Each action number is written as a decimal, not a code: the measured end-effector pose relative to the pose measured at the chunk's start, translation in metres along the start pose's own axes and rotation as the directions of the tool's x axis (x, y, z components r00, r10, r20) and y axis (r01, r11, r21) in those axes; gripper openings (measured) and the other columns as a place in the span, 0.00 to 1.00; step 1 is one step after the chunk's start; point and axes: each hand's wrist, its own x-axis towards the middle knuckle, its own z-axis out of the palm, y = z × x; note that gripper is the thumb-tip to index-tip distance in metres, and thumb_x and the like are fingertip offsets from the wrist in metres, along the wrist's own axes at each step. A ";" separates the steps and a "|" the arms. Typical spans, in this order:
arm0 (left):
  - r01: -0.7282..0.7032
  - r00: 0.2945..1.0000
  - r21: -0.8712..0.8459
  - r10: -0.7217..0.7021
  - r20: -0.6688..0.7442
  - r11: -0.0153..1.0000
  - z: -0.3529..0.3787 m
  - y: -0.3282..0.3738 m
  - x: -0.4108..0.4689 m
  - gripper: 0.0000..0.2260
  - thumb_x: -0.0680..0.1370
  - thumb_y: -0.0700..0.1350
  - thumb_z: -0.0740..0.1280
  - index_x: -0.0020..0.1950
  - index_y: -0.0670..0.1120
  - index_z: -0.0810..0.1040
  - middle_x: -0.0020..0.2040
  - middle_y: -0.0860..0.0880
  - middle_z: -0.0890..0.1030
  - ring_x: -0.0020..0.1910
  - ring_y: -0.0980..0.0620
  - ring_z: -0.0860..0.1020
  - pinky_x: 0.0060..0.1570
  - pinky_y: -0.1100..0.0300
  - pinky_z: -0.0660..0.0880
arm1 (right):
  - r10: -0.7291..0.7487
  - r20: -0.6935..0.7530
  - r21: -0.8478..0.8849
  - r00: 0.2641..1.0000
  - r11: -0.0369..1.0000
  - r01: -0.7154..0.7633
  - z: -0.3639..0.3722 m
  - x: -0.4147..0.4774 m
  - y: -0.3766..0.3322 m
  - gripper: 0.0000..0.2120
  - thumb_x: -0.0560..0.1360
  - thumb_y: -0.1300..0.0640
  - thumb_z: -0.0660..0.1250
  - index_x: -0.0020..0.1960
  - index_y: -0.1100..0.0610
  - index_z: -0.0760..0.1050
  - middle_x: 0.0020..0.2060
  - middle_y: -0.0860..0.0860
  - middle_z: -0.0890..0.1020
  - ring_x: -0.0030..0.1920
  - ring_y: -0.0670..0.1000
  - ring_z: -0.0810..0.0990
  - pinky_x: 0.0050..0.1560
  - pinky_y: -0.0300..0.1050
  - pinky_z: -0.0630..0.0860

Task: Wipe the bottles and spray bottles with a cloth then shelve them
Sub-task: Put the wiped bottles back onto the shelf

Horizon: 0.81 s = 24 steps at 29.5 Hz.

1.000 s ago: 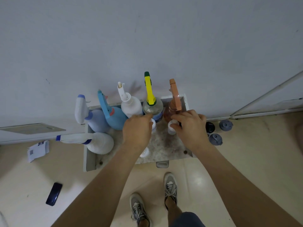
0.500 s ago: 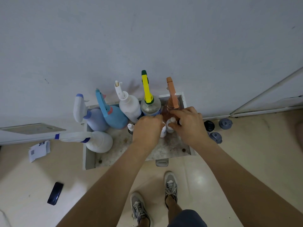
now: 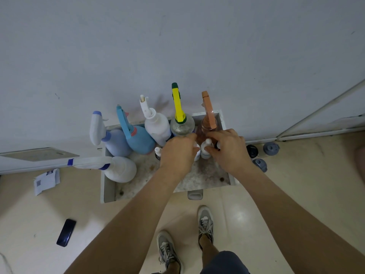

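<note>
A grey shelf tray [image 3: 107, 186] stands against the wall. Along its back are a lavender spray bottle [image 3: 113, 142], a blue one [image 3: 139, 140], a white one [image 3: 158, 127], a clear one with a yellow trigger [image 3: 181, 126] and an orange one [image 3: 208, 123]. A white spray bottle [image 3: 120, 169] lies on its side at the left. My right hand [image 3: 229, 151] pinches a small white bottle [image 3: 206, 150] in front of the orange sprayer. My left hand [image 3: 177, 153] grips a second small white bottle [image 3: 197, 153], mostly hidden. A third small bottle [image 3: 158, 152] stands just left of that hand. No cloth shows.
Three round caps, a black one [image 3: 252, 151] and two grey ones [image 3: 271, 148] [image 3: 260, 165], lie on the floor right of the tray. A phone [image 3: 66, 232] and a folded paper [image 3: 46, 180] lie at the left. My shoes [image 3: 205, 222] stand close before the tray.
My left hand has moved right and toward the wall, bringing its small bottle beside the one in my right hand. The right hand has shifted slightly toward the orange sprayer.
</note>
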 end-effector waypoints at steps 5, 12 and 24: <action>0.024 1.000 -0.118 -0.025 -0.004 0.993 -0.021 -0.023 -0.017 0.15 0.74 0.47 0.72 0.60 0.49 0.80 0.53 0.49 0.83 0.54 0.45 0.78 0.49 0.51 0.75 | -0.101 -0.190 -0.004 0.977 0.995 0.102 -0.014 -0.013 -0.010 0.13 0.70 0.56 0.75 0.54 0.52 0.81 0.48 0.50 0.83 0.52 0.58 0.77 0.48 0.53 0.69; -0.038 0.991 0.163 0.015 0.135 0.986 -0.030 -0.049 -0.027 0.05 0.74 0.50 0.68 0.48 0.55 0.81 0.44 0.55 0.81 0.53 0.50 0.74 0.64 0.46 0.65 | -0.290 -0.139 -0.232 0.947 0.939 0.254 0.005 -0.013 -0.049 0.21 0.65 0.59 0.77 0.58 0.52 0.80 0.50 0.49 0.82 0.54 0.57 0.78 0.48 0.55 0.70; -0.074 0.997 0.222 0.069 0.032 0.972 -0.018 -0.031 -0.006 0.03 0.73 0.43 0.69 0.40 0.48 0.82 0.33 0.46 0.82 0.35 0.42 0.78 0.34 0.57 0.66 | -0.427 -0.191 -0.263 0.884 0.890 0.374 0.017 -0.024 -0.046 0.12 0.68 0.62 0.73 0.51 0.57 0.81 0.44 0.52 0.82 0.45 0.57 0.77 0.42 0.52 0.71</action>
